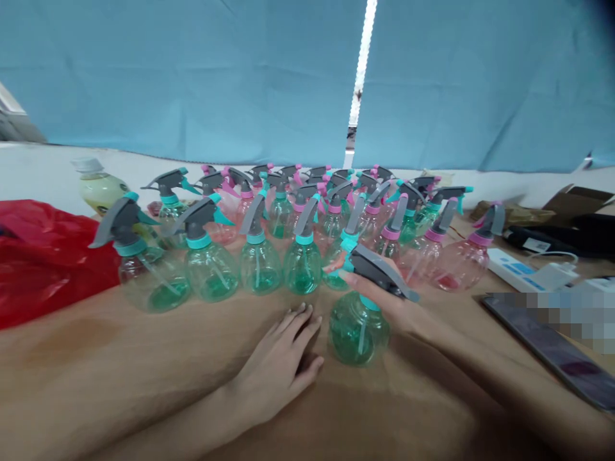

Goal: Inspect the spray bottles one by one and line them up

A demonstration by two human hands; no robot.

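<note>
The left hand could pass leftward over bare tabletop; ahead, spray bottles block it.

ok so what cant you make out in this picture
Head view:
Right hand: partly hidden by the spray bottle it grips.
Back-row bottles: bodies mostly hidden by nearer bottles.
Red plastic: cut off by the left edge.
White label: print too small to read.
Beside the phone: covered by a pixelated patch.

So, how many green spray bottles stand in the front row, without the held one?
5. From the left: first bottle, second bottle, third bottle, fourth bottle and fifth bottle, partly hidden behind the right hand. Another may be hidden there.
</note>
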